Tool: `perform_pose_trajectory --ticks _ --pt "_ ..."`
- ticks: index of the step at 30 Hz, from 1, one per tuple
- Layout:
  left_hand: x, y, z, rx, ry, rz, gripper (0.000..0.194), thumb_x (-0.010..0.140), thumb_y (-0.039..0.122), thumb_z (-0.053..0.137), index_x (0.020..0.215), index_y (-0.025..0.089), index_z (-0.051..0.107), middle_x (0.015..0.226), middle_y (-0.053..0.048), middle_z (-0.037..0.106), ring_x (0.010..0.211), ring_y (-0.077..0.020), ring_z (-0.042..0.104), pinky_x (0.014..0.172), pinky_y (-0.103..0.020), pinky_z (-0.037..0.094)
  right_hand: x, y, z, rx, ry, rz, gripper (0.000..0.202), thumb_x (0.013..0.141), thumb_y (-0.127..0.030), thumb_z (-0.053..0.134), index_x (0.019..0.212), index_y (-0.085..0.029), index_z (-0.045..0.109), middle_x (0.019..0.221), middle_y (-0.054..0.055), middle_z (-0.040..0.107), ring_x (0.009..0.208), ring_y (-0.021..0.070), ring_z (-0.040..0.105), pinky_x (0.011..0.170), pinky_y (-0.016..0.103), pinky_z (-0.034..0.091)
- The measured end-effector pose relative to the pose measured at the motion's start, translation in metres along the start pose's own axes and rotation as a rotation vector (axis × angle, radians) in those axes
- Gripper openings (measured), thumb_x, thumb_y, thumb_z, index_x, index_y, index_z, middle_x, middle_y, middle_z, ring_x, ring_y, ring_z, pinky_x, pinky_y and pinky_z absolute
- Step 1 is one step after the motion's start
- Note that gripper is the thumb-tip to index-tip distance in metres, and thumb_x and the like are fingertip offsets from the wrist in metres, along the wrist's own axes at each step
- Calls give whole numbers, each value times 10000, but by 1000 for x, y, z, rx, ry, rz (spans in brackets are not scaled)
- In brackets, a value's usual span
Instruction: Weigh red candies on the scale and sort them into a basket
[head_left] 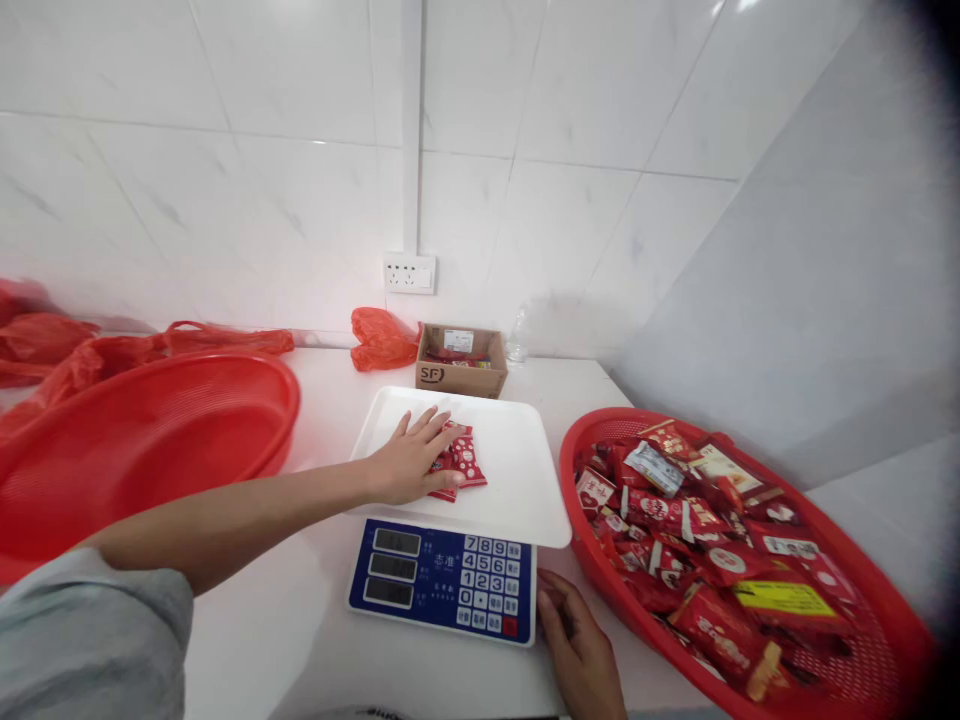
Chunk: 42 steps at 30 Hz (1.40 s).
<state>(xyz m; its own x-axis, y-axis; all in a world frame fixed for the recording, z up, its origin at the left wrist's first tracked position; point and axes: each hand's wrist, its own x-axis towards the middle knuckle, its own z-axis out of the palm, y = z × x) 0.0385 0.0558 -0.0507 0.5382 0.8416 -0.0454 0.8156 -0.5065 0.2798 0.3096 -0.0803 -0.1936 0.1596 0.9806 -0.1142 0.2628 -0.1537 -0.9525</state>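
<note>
My left hand (411, 462) reaches across the white weighing tray (517, 480) with its fingers spread. It lies over small red dotted snack packets (466, 458), partly covering them. Under the tray's near side sits the blue panel of a digital scale (442, 580), with three displays and a keypad; the readings are too faint to make out. My right hand (577, 645) rests by the scale's right edge, its fingers loosely curled and the thumb apart from them. I see nothing in it. Close by on the right, a red basket (592, 425) holds many wrapped snacks (720, 560).
On the left stands a large red basin (277, 400), with red plastic bags (225, 340) behind it. A small cardboard box (457, 378) with packets inside, another red bag (382, 340) and a clear bottle (517, 340) stand by the tiled wall, below a socket (409, 274).
</note>
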Motion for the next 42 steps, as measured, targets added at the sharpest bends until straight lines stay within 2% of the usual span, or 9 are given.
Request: perform_pose_trajectory --ticks 5,8,13,19,24,32,36,39,42 --pt "17 13 11 38 48 21 711 934 645 381 1472 181 379 1574 -208 318 1461 -401 236 1131 -627 190 -3 -2 1 -44 16 -39 474 836 -543 547 1069 -150 674 1087 162 755 957 265 732 803 306 594" --pt "22 13 14 61 88 97 658 916 636 446 1414 206 457 1516 -182 424 1398 -367 364 1132 -554 226 -4 -4 1 -60 26 -64 460 841 -538 542 1046 -153 688 1062 156 764 921 258 740 775 294 601" --pt "29 6 10 54 125 187 562 852 600 583 1246 199 582 1210 -140 642 1163 -334 550 1010 -456 374 -6 -10 1 -92 39 -108 426 851 -525 535 1007 -169 709 1001 136 777 868 250 747 755 290 606" --pt "43 -3 1 -53 224 61 358 827 540 633 954 208 592 950 -69 668 901 -266 620 747 -344 458 -5 -8 3 -92 52 -130 421 848 -524 543 989 -167 715 1000 141 778 866 252 750 740 283 609" --pt "48 -6 -14 -195 336 -59 313 842 507 624 902 221 513 716 34 599 651 -174 590 578 -267 426 -6 -6 3 -90 52 -144 415 854 -520 544 990 -167 715 1005 138 777 876 249 749 750 282 608" --pt "6 -38 -73 -205 528 -237 245 865 421 648 933 205 555 755 41 596 678 -140 575 635 -266 484 -8 -7 1 -111 70 -165 405 858 -533 535 965 -199 738 968 100 787 856 243 751 742 245 600" --pt "-27 -74 -92 -103 604 -420 252 952 365 573 1102 167 616 1034 -59 656 818 -170 641 721 -345 555 -8 -7 1 -114 58 -150 404 852 -527 542 970 -196 739 964 101 789 858 243 754 731 244 602" --pt "-48 -102 -99 -37 635 -520 267 837 443 688 1001 243 624 768 -1 631 703 -204 616 628 -343 485 -7 -6 1 -130 40 -138 423 854 -523 532 991 -177 732 996 122 783 881 246 751 746 263 603" --pt "-60 -125 -104 6 615 -593 192 870 422 653 937 242 637 772 -8 641 739 -210 632 665 -351 490 -7 -6 0 -130 31 -134 436 855 -527 522 995 -169 729 1005 132 779 892 247 747 759 273 602"
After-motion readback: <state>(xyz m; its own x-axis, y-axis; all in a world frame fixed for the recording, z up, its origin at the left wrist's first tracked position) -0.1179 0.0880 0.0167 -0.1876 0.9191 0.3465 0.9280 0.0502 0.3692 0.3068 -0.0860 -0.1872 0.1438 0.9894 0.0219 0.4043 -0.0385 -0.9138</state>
